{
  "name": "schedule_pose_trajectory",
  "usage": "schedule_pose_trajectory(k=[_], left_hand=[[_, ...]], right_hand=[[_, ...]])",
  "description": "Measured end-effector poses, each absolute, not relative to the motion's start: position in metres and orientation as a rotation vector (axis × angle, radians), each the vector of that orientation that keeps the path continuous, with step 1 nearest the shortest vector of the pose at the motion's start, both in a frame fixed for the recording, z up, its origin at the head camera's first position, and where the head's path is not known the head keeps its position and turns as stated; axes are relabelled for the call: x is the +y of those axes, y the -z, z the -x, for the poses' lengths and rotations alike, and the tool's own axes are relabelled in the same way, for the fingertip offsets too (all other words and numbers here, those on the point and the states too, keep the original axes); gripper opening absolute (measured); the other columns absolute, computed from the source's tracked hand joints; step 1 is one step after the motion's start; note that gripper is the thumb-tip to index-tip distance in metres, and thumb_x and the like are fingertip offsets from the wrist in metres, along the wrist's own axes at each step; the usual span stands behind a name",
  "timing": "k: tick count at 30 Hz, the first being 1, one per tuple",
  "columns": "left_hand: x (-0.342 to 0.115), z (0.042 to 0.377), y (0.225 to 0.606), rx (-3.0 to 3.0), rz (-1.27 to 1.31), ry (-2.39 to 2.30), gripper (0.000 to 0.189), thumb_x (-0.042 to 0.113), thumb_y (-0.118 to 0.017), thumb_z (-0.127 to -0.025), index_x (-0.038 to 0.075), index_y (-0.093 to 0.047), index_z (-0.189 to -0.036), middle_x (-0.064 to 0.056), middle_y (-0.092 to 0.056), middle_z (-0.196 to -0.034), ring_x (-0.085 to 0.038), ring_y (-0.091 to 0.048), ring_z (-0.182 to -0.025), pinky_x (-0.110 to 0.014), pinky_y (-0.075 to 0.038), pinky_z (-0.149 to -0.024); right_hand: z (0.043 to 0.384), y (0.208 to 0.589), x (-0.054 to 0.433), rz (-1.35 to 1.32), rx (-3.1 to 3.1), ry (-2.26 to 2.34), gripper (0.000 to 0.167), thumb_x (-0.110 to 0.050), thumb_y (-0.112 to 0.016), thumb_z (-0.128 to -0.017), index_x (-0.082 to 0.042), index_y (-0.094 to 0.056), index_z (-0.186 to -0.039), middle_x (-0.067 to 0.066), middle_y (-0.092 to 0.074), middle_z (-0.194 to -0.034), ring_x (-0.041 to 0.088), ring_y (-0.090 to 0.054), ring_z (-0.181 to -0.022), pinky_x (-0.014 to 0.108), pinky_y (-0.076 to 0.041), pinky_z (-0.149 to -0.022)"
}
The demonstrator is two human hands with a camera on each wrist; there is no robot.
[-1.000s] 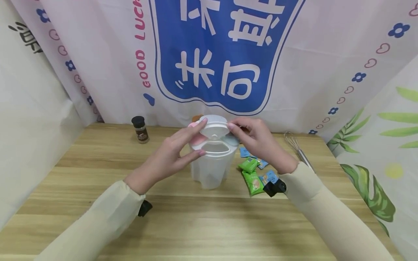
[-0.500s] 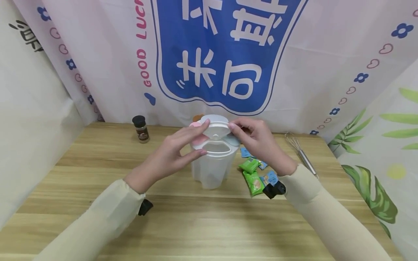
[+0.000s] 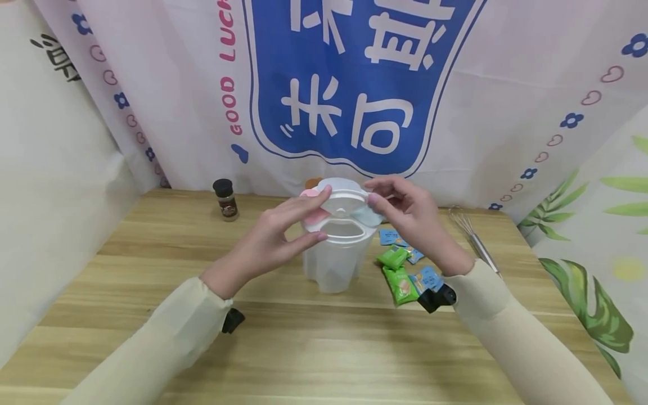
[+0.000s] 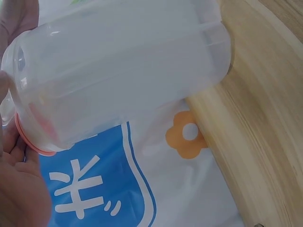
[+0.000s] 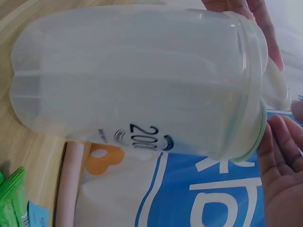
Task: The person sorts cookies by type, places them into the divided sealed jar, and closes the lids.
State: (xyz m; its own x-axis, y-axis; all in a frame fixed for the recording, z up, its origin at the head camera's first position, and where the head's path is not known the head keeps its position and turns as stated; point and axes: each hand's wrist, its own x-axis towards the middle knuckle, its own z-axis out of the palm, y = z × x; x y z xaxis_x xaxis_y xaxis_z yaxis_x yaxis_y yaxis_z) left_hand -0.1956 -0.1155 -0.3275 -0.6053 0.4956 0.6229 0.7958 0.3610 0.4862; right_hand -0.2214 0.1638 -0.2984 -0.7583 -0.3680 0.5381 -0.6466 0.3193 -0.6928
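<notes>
A translucent plastic storage canister (image 3: 336,267) stands upright at the back middle of the table. Its petal-shaped lid has a pink flap (image 3: 316,217), a pale blue flap (image 3: 365,217) and a clear front flap (image 3: 348,206), raised above its opening. My left hand (image 3: 273,233) grips the lid from the left, thumb at the front rim and index finger across the top. On the other side my right hand (image 3: 412,214) has its thumb at the blue flap and its fingers bent behind the edge. In the right wrist view these fingertips meet the lid's pale green edge (image 5: 253,146).
Right of the canister lie green packets (image 3: 400,286) and blue packets (image 3: 428,278), close under the right forearm. A whisk (image 3: 481,246) lies further right, and a black-capped spice jar (image 3: 225,200) stands at the back left. A printed cloth (image 3: 471,135) hangs behind the table.
My right hand has moved from the clear front flap's edge to the blue flap, its fingers spreading a little. The left hand keeps its grip. The whole head view has shifted slightly.
</notes>
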Motion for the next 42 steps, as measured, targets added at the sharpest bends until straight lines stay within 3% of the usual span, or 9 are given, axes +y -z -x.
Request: schedule_pose_trajectory(k=[6,10,14,18,27,32,42], left_hand=[[-0.116,0.195,0.327,-2.240,1.137,1.131,0.071,0.007,-0.082,-0.089,0.005,-0.052,-0.153,-0.011,-0.053,-0.159,-0.029,-0.055,-0.146,-0.044,-0.036,-0.129],[-0.116,0.195,0.327,-2.243,1.136,1.123,0.071,0.008,-0.083,-0.089,0.005,-0.052,-0.153,-0.010,-0.053,-0.159,-0.028,-0.054,-0.147,-0.043,-0.036,-0.129],[-0.115,0.197,0.327,-2.247,1.142,1.115,0.071,0.009,-0.082,-0.090,0.006,-0.051,-0.154,-0.009,-0.053,-0.160,-0.028,-0.054,-0.147,-0.044,-0.036,-0.129],[-0.115,0.197,0.327,-2.238,1.146,1.116,0.071,0.007,-0.082,-0.090,0.004,-0.051,-0.154,-0.011,-0.053,-0.159,-0.028,-0.054,-0.147,-0.043,-0.035,-0.130],[-0.114,0.196,0.326,-2.282,1.114,1.106,0.072,0.009,-0.081,-0.091,0.007,-0.049,-0.155,-0.009,-0.052,-0.160,-0.028,-0.053,-0.148,-0.043,-0.034,-0.130],[-0.115,0.195,0.327,-2.281,1.106,1.109,0.072,0.009,-0.082,-0.091,0.007,-0.050,-0.155,-0.008,-0.051,-0.161,-0.027,-0.052,-0.149,-0.042,-0.034,-0.130],[-0.114,0.195,0.327,-2.262,1.123,1.125,0.071,0.009,-0.081,-0.091,0.007,-0.050,-0.155,-0.008,-0.051,-0.161,-0.027,-0.052,-0.149,-0.042,-0.034,-0.130]], right_hand=[[0.230,0.316,0.183,-0.749,-2.172,-1.483,0.019,0.000,-0.060,-0.103,0.011,-0.063,-0.119,0.008,-0.067,-0.096,0.008,-0.066,-0.085,0.013,-0.057,-0.071],[0.236,0.339,0.201,-0.657,-2.366,-1.296,0.017,-0.006,-0.061,-0.105,0.007,-0.066,-0.114,0.014,-0.072,-0.101,0.010,-0.066,-0.087,0.014,-0.058,-0.077],[0.239,0.364,0.218,-0.743,-2.731,-1.003,0.018,-0.012,-0.063,-0.105,0.001,-0.070,-0.115,0.017,-0.076,-0.112,0.024,-0.071,-0.101,0.037,-0.063,-0.091],[0.239,0.382,0.227,-0.915,-2.990,-0.773,0.029,-0.018,-0.066,-0.104,0.000,-0.069,-0.126,0.018,-0.074,-0.126,0.039,-0.068,-0.122,0.058,-0.057,-0.104],[0.241,0.398,0.231,-1.064,-3.152,-0.566,0.048,-0.025,-0.076,-0.097,0.000,-0.064,-0.137,0.020,-0.066,-0.140,0.043,-0.060,-0.133,0.061,-0.051,-0.111],[0.242,0.401,0.232,-1.126,-3.097,-0.585,0.047,-0.019,-0.077,-0.096,0.000,-0.064,-0.136,0.021,-0.066,-0.139,0.045,-0.059,-0.133,0.064,-0.048,-0.113],[0.241,0.406,0.239,-1.110,-3.038,-0.646,0.039,-0.009,-0.073,-0.096,-0.001,-0.065,-0.134,0.018,-0.070,-0.132,0.037,-0.066,-0.123,0.057,-0.057,-0.103]])
